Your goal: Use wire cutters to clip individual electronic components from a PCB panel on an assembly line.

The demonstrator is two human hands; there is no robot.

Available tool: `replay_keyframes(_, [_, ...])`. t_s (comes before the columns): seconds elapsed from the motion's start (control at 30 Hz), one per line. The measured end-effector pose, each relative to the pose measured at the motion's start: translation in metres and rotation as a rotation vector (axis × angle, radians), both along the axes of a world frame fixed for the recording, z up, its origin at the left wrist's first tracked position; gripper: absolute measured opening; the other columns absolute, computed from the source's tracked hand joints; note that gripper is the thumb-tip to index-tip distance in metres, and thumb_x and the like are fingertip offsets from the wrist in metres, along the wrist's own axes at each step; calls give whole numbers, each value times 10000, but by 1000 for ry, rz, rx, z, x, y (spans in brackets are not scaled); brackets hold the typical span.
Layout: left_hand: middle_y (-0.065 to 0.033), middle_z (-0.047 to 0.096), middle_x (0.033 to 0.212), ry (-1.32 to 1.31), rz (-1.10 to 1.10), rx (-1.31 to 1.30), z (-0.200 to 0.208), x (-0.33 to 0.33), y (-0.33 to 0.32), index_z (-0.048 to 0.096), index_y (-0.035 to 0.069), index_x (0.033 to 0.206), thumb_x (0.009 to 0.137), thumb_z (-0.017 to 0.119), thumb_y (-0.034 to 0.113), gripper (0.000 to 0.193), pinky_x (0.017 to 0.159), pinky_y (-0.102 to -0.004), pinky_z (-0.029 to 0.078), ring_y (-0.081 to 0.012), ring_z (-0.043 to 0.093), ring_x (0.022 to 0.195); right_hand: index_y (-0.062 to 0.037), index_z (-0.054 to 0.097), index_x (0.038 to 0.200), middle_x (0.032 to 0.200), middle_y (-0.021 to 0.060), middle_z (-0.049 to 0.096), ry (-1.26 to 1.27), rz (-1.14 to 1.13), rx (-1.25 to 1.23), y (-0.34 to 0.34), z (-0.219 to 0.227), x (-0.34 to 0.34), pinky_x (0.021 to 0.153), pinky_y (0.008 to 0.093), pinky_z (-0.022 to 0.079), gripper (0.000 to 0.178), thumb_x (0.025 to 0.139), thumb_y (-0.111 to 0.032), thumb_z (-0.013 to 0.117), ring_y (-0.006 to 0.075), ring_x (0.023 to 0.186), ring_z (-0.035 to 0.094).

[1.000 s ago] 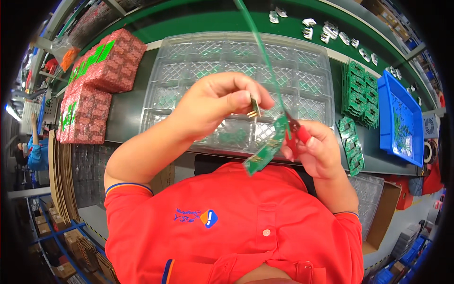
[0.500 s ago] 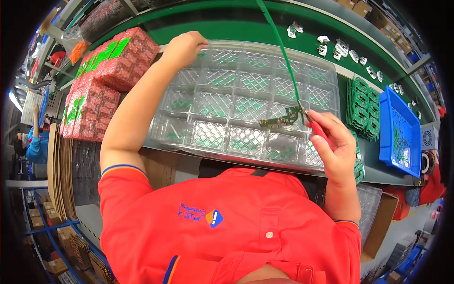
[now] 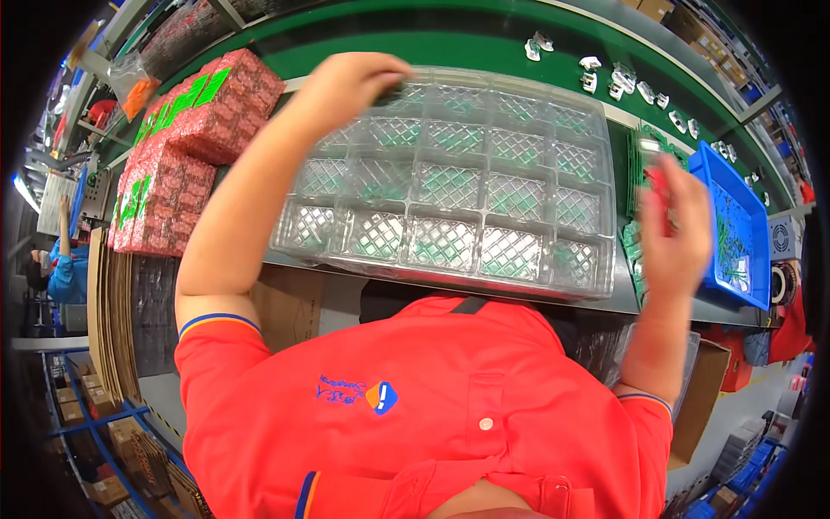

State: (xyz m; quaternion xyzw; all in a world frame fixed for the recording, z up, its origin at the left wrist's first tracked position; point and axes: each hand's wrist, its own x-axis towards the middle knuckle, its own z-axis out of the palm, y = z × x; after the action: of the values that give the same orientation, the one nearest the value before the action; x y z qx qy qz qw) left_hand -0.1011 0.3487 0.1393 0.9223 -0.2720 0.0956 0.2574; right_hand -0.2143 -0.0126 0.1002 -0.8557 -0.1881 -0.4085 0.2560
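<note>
A clear plastic compartment tray [image 3: 445, 186] lies across the bench in front of me. Over its far left corner is my left hand [image 3: 350, 86], fingers pinched on a small dark piece [image 3: 391, 93] that is blurred; its kind cannot be made out. My right hand [image 3: 679, 221], smeared by motion, is closed round red-handled pliers [image 3: 657, 195]. Their metal tip points away from me, over the green circuit boards [image 3: 635, 173] stacked right of the tray. The hand partly hides these boards and the near side of the blue bin [image 3: 756, 281].
Pink bubble-wrapped bundles [image 3: 169, 195] with green labels stand at the left. Small white parts [image 3: 622, 80] are scattered along the green surface [image 3: 415, 39] behind the tray. Green strips [image 3: 733, 251] lie in the blue bin. An open cardboard box [image 3: 699, 402] is below the bench at right.
My right hand has swung right with the pliers, from the tray to the boards. The long green strip and small circuit board formerly at their tip no longer show there. My left hand shifted right.
</note>
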Motion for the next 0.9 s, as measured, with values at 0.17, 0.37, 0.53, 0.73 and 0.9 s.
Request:
replay_keyframes(0.17, [-151, 641, 876, 95, 116, 401, -25, 27, 73, 634, 21, 947, 822, 567, 146, 189, 727, -346, 463, -277, 603, 806, -86, 577, 1146, 998, 103, 595, 167, -706, -208, -228, -37, -26, 753, 327, 469, 308, 859, -197, 577, 234, 872, 593])
replay_keyframes(0.37, [-151, 633, 871, -31, 165, 624, -19, 14, 57, 632, 6, 910, 820, 569, 171, 198, 730, -336, 459, -266, 600, 797, -123, 554, 1157, 1068, 145, 571, 364, -911, -385, -318, -55, -64, 805, 378, 450, 320, 860, -239, 538, 331, 960, 556])
replay_keyframes(0.53, [-121, 618, 821, 56, -133, 192, 4, -13, -76, 622, 8, 866, 783, 612, 100, 124, 679, -325, 457, -281, 587, 769, -94, 585, 1089, 1043, 119, 581, 514, -1002, -395, -300, -52, -66, 769, 392, 466, 300, 824, -232, 574, 321, 924, 571])
replay_keyframes(0.73, [-99, 622, 920, 69, -797, 282, -31, -56, -245, 604, 59, 960, 756, 609, 93, 206, 719, -379, 477, -302, 585, 860, -7, 552, 1140, 1061, 113, 579, 294, -614, 90, -227, -32, -109, 882, 285, 399, 332, 828, -116, 587, 200, 1003, 551])
replay_keyframes(0.9, [-148, 561, 1119, -74, -1068, 317, -93, -62, -339, 463, 49, 1195, 659, 707, 111, 592, 886, -378, 429, -313, 510, 1082, 50, 472, 1220, 1186, 106, 507, 378, -192, 527, -195, -49, -147, 958, 285, 349, 406, 826, -31, 527, 176, 1102, 489])
